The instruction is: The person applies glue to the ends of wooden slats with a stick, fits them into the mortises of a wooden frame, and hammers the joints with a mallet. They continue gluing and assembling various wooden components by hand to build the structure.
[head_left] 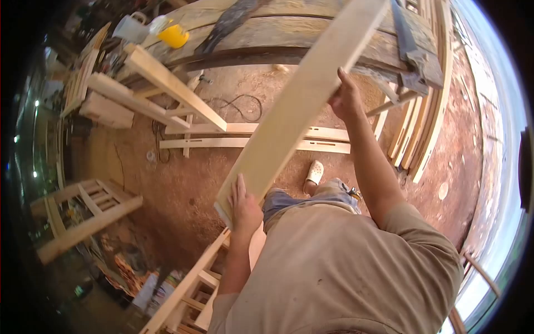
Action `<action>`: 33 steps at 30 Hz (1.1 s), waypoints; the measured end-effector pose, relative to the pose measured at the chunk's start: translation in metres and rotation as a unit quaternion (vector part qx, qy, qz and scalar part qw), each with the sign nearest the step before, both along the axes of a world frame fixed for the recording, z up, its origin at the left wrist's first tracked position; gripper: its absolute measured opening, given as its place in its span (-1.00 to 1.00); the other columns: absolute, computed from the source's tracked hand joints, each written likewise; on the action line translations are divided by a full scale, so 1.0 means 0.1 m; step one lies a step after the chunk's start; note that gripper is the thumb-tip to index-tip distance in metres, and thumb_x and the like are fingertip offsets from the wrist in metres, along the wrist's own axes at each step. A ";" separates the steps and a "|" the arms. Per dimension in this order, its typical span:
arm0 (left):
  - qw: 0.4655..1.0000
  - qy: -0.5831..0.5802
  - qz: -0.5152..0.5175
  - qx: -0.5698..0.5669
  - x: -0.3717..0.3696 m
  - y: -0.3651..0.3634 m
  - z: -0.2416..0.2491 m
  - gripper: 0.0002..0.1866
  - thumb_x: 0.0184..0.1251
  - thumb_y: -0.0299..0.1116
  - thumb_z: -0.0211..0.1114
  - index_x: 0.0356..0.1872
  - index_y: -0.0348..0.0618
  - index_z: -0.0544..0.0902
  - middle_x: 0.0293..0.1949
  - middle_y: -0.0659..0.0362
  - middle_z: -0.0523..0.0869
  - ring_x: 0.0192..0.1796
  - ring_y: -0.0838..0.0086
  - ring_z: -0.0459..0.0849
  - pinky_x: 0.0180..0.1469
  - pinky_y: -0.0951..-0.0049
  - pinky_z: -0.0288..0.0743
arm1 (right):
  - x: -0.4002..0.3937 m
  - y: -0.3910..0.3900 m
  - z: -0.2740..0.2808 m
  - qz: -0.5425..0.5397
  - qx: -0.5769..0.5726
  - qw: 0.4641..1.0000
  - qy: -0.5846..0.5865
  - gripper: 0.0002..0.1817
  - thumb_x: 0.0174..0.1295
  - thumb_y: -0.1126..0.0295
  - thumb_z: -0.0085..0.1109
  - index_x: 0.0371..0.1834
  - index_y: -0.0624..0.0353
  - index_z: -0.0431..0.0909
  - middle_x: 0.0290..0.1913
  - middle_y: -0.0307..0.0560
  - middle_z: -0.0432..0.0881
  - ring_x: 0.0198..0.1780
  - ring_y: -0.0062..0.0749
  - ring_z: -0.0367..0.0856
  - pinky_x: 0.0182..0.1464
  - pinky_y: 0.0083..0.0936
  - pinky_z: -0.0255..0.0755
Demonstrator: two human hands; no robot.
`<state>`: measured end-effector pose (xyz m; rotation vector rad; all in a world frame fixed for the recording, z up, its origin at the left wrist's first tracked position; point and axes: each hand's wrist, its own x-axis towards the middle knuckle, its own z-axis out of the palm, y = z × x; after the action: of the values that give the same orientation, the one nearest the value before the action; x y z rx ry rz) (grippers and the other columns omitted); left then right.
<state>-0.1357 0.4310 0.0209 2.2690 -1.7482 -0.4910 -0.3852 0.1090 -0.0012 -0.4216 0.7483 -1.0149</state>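
A long, wide wooden board (289,119) runs slantwise in front of me, from its near end by my waist up past the top of the view. My left hand (245,209) holds the near end at its right edge, with fingers stretched along the upper face. Farther up the same edge, my right hand (345,97) grips the board, thumb on top and the other fingers partly hidden beneath. The board's far part passes over the worn wooden workbench (267,36); contact between them cannot be made out.
A yellow container (173,35) and a pale mug (130,28) stand on the bench's left. Slotted wooden rails (222,143) lie across the floor ahead. Wooden frames (92,214) stand at left; another frame (192,284) is beside me. Long slotted timbers (425,133) lean at right.
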 end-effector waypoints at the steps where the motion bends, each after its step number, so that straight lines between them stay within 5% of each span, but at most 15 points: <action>1: 0.994 -0.107 -0.002 0.010 0.02 0.20 -0.12 -0.73 0.03 -0.60 0.13 -0.20 -0.45 0.62 0.47 -0.18 0.11 0.51 -0.06 0.05 0.45 -0.15 -0.02 | 0.05 0.01 -0.09 -0.037 0.034 0.999 0.003 -0.34 0.40 0.03 0.01 0.34 0.36 0.21 0.27 0.17 0.43 0.26 -0.04 0.44 0.39 -0.09 0.23; 5: 0.989 -0.133 0.027 0.049 0.23 0.72 -0.60 -0.60 0.13 -0.41 0.23 0.03 -0.31 0.60 0.51 -0.14 -0.03 0.52 -0.15 -0.07 0.43 -0.35 -0.20 | 0.29 0.29 -0.61 -0.191 0.112 0.975 0.009 -0.49 0.43 0.20 0.00 0.31 0.29 0.27 0.22 0.00 0.49 0.21 -0.10 0.47 0.38 -0.17 0.26; 9: 0.994 -0.014 0.107 -0.023 0.45 0.73 -0.94 -0.53 0.06 -0.19 0.41 0.02 -0.12 0.63 0.50 -0.20 -0.08 0.50 -0.24 -0.09 0.43 -0.33 -0.19 | 0.39 0.78 -0.21 -0.181 0.107 0.977 -0.025 -0.52 0.43 0.19 -0.01 0.31 0.24 0.30 0.23 -0.04 0.48 0.26 -0.15 0.43 0.36 -0.17 0.28; 11: 0.994 0.046 0.079 -0.063 0.55 0.27 -0.82 -0.44 0.03 -0.14 0.45 0.09 -0.13 0.59 0.46 -0.29 -0.03 0.48 -0.29 -0.05 0.43 -0.31 -0.15 | 0.29 0.76 -0.08 -0.133 -0.055 0.981 -0.126 -0.50 0.41 0.15 0.01 0.29 0.22 0.33 0.23 -0.05 0.47 0.29 -0.18 0.39 0.35 -0.17 0.29; 14: 0.976 0.064 -0.066 -0.199 0.81 -0.70 -0.41 -0.25 0.04 -0.15 0.49 0.23 -0.30 0.41 0.40 -0.34 0.13 0.43 -0.33 0.06 0.40 -0.16 0.08 | 0.27 0.65 0.39 -0.143 -0.140 0.978 -0.060 -0.45 0.34 0.07 0.11 0.25 0.20 0.38 0.20 -0.07 0.49 0.25 -0.19 0.42 0.31 -0.20 0.31; 16: 0.913 0.159 -0.093 -0.364 0.87 -1.46 -0.43 -0.25 0.02 -0.10 0.51 0.21 -0.28 0.46 0.35 -0.30 0.27 0.41 -0.19 0.22 0.37 -0.01 0.20 | 0.30 0.55 0.66 -0.118 -0.226 0.966 -0.039 -0.38 0.19 0.05 0.31 0.23 0.18 0.41 0.13 -0.11 0.54 0.20 -0.17 0.46 0.28 -0.16 0.34; 18: 0.882 0.306 -0.145 -0.327 0.71 -2.09 0.12 -0.32 -0.01 -0.16 0.54 0.13 -0.29 0.53 0.27 -0.18 0.45 0.30 0.10 0.46 0.29 0.23 0.35 | 0.35 0.54 0.75 -0.116 -0.262 0.958 -0.022 -0.38 0.18 0.06 0.32 0.22 0.18 0.42 0.14 -0.11 0.53 0.20 -0.17 0.45 0.29 -0.16 0.32; 20: 0.844 0.471 -0.237 -0.104 0.50 -2.47 0.60 -0.45 -0.04 -0.28 0.54 0.01 -0.30 0.62 0.01 -0.03 0.69 0.05 0.41 0.66 0.08 0.43 0.52 | 0.43 0.56 0.81 -0.126 -0.291 0.948 -0.030 -0.40 0.17 0.09 0.33 0.19 0.20 0.45 0.17 -0.09 0.51 0.23 -0.16 0.43 0.32 -0.16 0.27; 23: 0.759 0.599 -0.241 -0.084 0.13 -2.79 0.28 -0.62 -0.10 -0.25 0.51 -0.22 -0.17 0.70 -0.33 0.02 0.74 -0.13 0.29 0.71 -0.01 0.30 0.56 | 0.48 0.82 0.94 -0.140 -0.274 0.950 0.058 -0.43 0.32 0.13 0.14 0.29 0.24 0.34 0.22 -0.07 0.47 0.25 -0.21 0.42 0.32 -0.20 0.26; 24: 0.709 0.649 -0.259 -0.092 0.02 -2.80 0.12 -0.64 -0.14 -0.26 0.53 -0.25 -0.14 0.71 -0.38 0.05 0.74 -0.14 0.30 0.70 -0.02 0.30 0.55 | 0.22 0.82 0.86 -0.170 -0.288 0.920 0.207 -0.44 0.32 0.15 0.12 0.29 0.23 0.33 0.22 -0.06 0.46 0.25 -0.20 0.42 0.31 -0.19 0.27; 25: 0.780 0.545 -0.276 -0.138 -0.12 -2.85 -0.07 -0.63 -0.18 -0.28 0.54 -0.29 -0.19 0.70 -0.37 0.03 0.73 -0.17 0.28 0.70 -0.03 0.32 0.55 | -0.09 0.74 0.81 -0.193 -0.300 0.867 0.348 -0.45 0.31 0.18 0.10 0.30 0.22 0.32 0.23 -0.05 0.46 0.25 -0.20 0.42 0.30 -0.18 0.28; 26: 0.817 0.484 -0.238 -0.203 -0.13 -2.70 0.11 -0.69 -0.12 -0.37 0.53 -0.28 -0.20 0.74 -0.31 0.06 0.73 -0.20 0.32 0.71 -0.06 0.35 0.57 | -0.17 0.75 1.11 -0.171 -0.321 0.888 0.280 -0.52 0.34 0.17 0.07 0.24 0.21 0.38 0.23 0.01 0.46 0.26 -0.16 0.41 0.33 -0.13 0.25; 27: 0.841 0.477 -0.226 -0.118 -0.22 -2.70 0.06 -0.64 -0.16 -0.30 0.55 -0.27 -0.20 0.70 -0.26 0.01 0.68 -0.14 0.22 0.67 0.02 0.27 0.53 | -0.23 0.82 1.48 -0.145 -0.333 0.906 0.216 -0.57 0.37 0.15 0.03 0.17 0.19 0.44 0.22 0.06 0.47 0.27 -0.13 0.40 0.35 -0.08 0.23; 31: 0.854 0.474 -0.170 -0.126 -0.68 -2.77 -0.28 -0.86 -0.05 -0.47 0.28 -0.39 -0.20 0.66 -0.36 -0.07 0.69 -0.21 0.09 0.68 -0.09 0.21 0.55 | -0.94 0.62 2.09 -0.213 -0.322 0.901 0.197 -0.57 0.37 0.04 0.05 0.08 0.15 0.46 0.19 0.07 0.48 0.20 -0.11 0.46 0.32 -0.01 0.27; 33: 0.870 0.473 -0.101 -0.094 -0.90 -2.91 -0.36 -0.86 -0.04 -0.48 0.23 -0.40 -0.19 0.67 -0.34 -0.08 0.70 -0.17 0.06 0.68 -0.06 0.20 0.55 | -0.94 0.55 1.81 -0.337 -0.354 0.702 0.517 -0.44 0.30 0.01 0.18 0.18 0.20 0.40 0.12 0.00 0.52 0.22 -0.16 0.43 0.28 -0.12 0.33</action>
<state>-0.2253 0.1405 -0.0154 1.3007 -1.3868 -1.1638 -0.4794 0.1636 0.1796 -1.5632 1.5849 -1.7794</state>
